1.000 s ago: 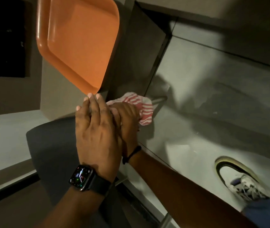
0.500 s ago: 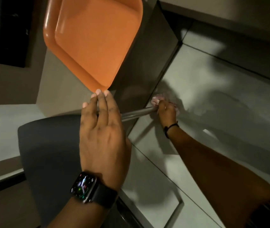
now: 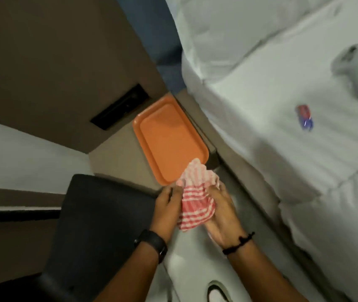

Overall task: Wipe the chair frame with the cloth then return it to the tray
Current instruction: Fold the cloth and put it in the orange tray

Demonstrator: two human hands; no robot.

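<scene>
At far left, the dark chair is shown, its seat just beside the left hand; no frame tube is visible. The left hand is closed on the left edge of the red-and-white striped cloth, and the right hand is cupped against its right side, so that the cloth is gathered between the two hands, held close together. The orange tray is seen on a low surface directly ahead of the hands, its long axis running away from the person and slightly leftward. The upper corner of the cloth overlaps the near right corner of the tray; contact cannot be told. Both hands are judged about equally near, and a short forward reach is expected. At right, white bedding is shown.
</scene>
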